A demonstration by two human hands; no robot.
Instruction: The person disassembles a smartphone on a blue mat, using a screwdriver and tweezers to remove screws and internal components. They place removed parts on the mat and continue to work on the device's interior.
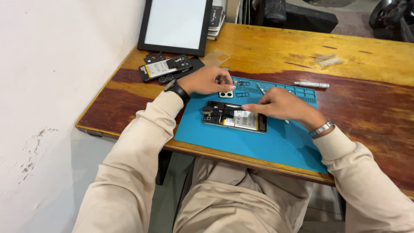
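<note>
- An opened phone (235, 117) with its back cover off lies at the centre of the frame on a blue work mat (267, 142), its battery and boards showing.
- The right hand (282, 105) rests on the phone's upper right edge, its fingers pressed together and pointing left, the fingertip touching the phone; whether it pinches anything I cannot tell.
- The left hand (207, 80), with a black watch on the wrist, lies just above the phone at the mat's upper edge, fingers curled down by a small camera-frame part (226, 94); its grip is hidden.
- A screwdriver (311, 84) lies to the upper right on the wooden table (371, 103).
- A second opened phone (165, 67) sits to the upper left, below a white-screened tablet (176, 25).
</note>
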